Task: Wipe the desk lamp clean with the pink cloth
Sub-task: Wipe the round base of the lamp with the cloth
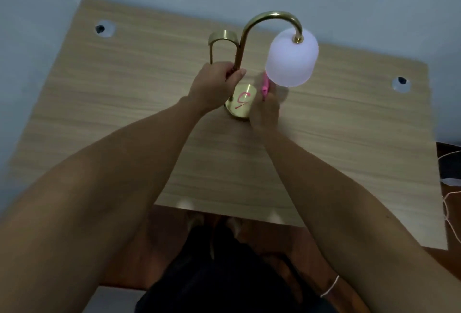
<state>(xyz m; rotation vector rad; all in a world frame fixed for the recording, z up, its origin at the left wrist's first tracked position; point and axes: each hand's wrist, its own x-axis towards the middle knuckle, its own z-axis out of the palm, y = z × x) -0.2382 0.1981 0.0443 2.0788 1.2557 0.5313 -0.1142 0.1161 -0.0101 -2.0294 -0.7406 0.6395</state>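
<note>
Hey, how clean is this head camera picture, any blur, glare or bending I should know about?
Head view: the right hand and its pink cloth are smeared by motion blur; the left hand on the brass stem is sharper; the white shade glows soft, with little surface detail; the round base mirrors a pink streak; the wide lens bows the desk edges; the lighting is dim and flat.

Both forearms were bare, no sleeves in view. The left hand (214, 85) and right hand (265, 113) carried no rings or gloves that could be made out; the right one was blurred. A thin white string (330, 287) circled the right arm. Dark clothing (219, 275) covered the lower body.
</note>
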